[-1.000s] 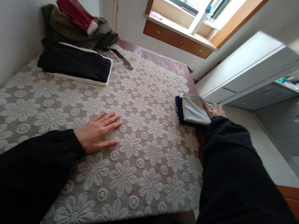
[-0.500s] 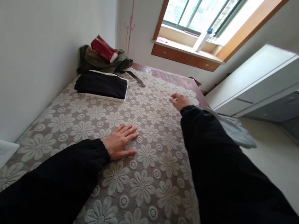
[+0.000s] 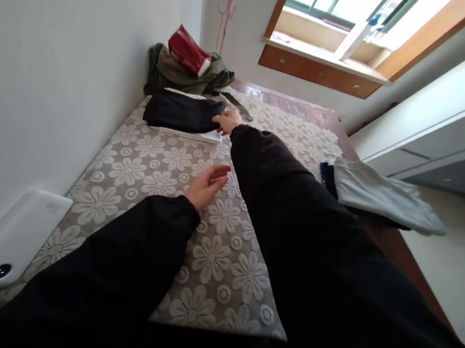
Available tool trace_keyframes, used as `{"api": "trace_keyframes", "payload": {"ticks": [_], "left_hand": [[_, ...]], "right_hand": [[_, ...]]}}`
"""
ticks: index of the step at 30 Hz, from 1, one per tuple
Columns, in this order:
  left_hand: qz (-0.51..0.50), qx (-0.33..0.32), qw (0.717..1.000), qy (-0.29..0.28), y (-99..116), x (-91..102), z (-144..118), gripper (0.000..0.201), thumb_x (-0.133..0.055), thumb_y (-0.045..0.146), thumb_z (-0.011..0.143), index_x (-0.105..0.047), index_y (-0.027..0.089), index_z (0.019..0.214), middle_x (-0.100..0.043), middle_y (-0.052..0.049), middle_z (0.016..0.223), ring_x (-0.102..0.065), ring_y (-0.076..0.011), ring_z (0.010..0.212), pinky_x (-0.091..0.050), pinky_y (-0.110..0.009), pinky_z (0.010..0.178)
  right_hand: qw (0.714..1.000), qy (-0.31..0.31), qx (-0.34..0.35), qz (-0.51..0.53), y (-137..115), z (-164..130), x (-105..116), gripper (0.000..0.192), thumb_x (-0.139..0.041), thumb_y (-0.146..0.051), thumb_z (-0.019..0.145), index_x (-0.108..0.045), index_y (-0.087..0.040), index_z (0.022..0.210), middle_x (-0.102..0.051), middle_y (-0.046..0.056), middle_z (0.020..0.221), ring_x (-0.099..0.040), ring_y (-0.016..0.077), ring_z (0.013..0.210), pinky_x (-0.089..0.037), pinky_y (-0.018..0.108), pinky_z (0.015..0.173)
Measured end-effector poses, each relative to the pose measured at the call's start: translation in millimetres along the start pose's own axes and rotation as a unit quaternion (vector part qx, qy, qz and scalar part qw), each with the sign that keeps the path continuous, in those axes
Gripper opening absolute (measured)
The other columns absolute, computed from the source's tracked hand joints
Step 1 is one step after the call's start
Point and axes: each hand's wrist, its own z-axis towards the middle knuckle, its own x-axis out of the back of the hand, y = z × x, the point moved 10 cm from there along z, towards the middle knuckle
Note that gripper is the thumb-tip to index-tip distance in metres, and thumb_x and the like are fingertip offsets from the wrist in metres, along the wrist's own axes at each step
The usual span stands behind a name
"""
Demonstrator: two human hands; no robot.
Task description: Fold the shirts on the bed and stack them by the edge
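My right hand reaches far across the table and touches the near right corner of a folded black and white garment by the wall; whether it grips the cloth is not clear. My left hand hovers just above the flowered lace tablecloth in the middle, fingers loosely apart and holding nothing. A folded stack of grey and dark clothes lies at the table's right edge and hangs over it.
An olive green bag with a red packet on top sits at the far corner against the wall. A white device lies at the near left. A window sill and white cabinets stand to the right.
My right hand left the grey stack at the table's right edge and swung left to the black garment. My left hand lifted off the cloth. The view shifted left.
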Motion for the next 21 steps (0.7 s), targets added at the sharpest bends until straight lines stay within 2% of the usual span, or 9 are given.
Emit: {"api": "trace_keyframes", "payload": {"ticks": [3,5,7,9,12,14,15,18,21], "left_hand": [[-0.26,0.088,0.957,0.094,-21.0,37.1,12.1,0.059,-0.051,0.075,0.1,-0.062,0.022,0.125,-0.068,-0.014,0.148,-0.062,-0.0334,0.142,-0.05,-0.055,0.122],[-0.363,0.098,0.918,0.122,-22.6,54.9,17.0,0.074,-0.032,0.087,0.099,-0.063,0.023,0.118,-0.072,-0.012,0.138,-0.063,-0.0319,0.141,-0.052,-0.053,0.12],[-0.412,0.078,0.899,0.124,-15.9,64.6,20.0,0.087,-0.017,0.092,0.096,-0.065,0.023,0.116,-0.076,-0.01,0.13,-0.063,-0.0317,0.139,-0.053,-0.052,0.119],[-0.412,0.046,0.902,0.12,-7.8,66.0,20.8,0.081,-0.022,0.087,0.099,-0.068,0.023,0.121,-0.076,-0.007,0.133,-0.062,-0.0317,0.139,-0.055,-0.053,0.116],[-0.347,0.02,0.925,0.153,-4.3,59.3,16.9,0.053,-0.054,0.069,0.099,-0.072,0.025,0.124,-0.072,-0.006,0.145,-0.061,-0.0325,0.141,-0.059,-0.054,0.111],[-0.283,0.009,0.94,0.187,0.1,53.0,11.3,0.048,-0.067,0.064,0.091,-0.075,0.027,0.12,-0.074,-0.008,0.142,-0.061,-0.0343,0.143,-0.061,-0.055,0.109],[-0.255,-0.002,0.946,0.198,6.4,49.0,7.6,0.048,-0.07,0.064,0.088,-0.076,0.028,0.119,-0.075,-0.009,0.139,-0.061,-0.0351,0.143,-0.06,-0.055,0.11],[-0.201,-0.039,0.965,0.161,40.4,25.7,-3.8,0.044,-0.073,0.061,0.085,-0.077,0.031,0.117,-0.077,-0.007,0.135,-0.06,-0.0353,0.145,-0.057,-0.056,0.115],[-0.16,-0.065,0.984,0.044,81.5,-10.5,-14.9,0.036,-0.07,0.049,0.085,-0.078,0.029,0.115,-0.078,-0.006,0.132,-0.063,-0.0371,0.141,-0.055,-0.06,0.118]], "right_hand": [[0.99,0.001,0.022,0.136,-22.4,-20.5,9.5,0.021,-0.069,-0.025,0.095,-0.051,-0.023,0.085,-0.056,-0.002,0.081,-0.068,0.0131,0.08,-0.066,0.026,0.075],[0.965,-0.022,0.049,0.256,-30.4,-49.4,21.2,0.023,-0.068,-0.019,0.094,-0.049,-0.022,0.081,-0.055,-0.003,0.08,-0.067,0.0112,0.075,-0.065,0.023,0.071],[0.944,-0.059,0.06,0.319,-22.1,-87.4,34.9,0.022,-0.071,-0.013,0.088,-0.052,-0.021,0.079,-0.055,-0.003,0.077,-0.064,0.0111,0.07,-0.065,0.023,0.066],[0.946,-0.095,0.021,0.309,9.8,-125.7,45.2,0.024,-0.076,-0.013,0.083,-0.054,-0.021,0.08,-0.058,-0.003,0.074,-0.064,0.0125,0.065,-0.066,0.026,0.062],[0.967,-0.154,-0.077,0.19,78.3,-172.6,51.7,0.031,-0.086,-0.022,0.081,-0.055,-0.022,0.078,-0.061,-0.001,0.067,-0.062,0.0143,0.054,-0.057,0.025,0.047],[0.981,-0.158,-0.077,0.079,106.2,-189.6,61.0,0.035,-0.088,-0.029,0.083,-0.054,-0.022,0.074,-0.06,-0.001,0.061,-0.055,0.0121,0.048,-0.044,0.022,0.039],[0.988,-0.142,-0.044,0.042,107.5,-193.8,67.2,0.035,-0.087,-0.032,0.085,-0.055,-0.022,0.074,-0.061,0.0,0.063,-0.054,0.0114,0.049,-0.042,0.021,0.039],[0.988,-0.077,0.124,0.05,70.1,-207.7,81.1,0.029,-0.085,-0.039,0.086,-0.066,-0.021,0.099,-0.075,0.006,0.104,-0.068,0.0164,0.078,-0.058,0.026,0.06],[0.963,-0.072,0.243,0.088,21.2,-230.2,78.1,0.065,-0.087,-0.045,0.082,-0.06,-0.028,0.138,-0.056,0.009,0.157,-0.066,0.0263,0.121,-0.066,0.039,0.091]]}}
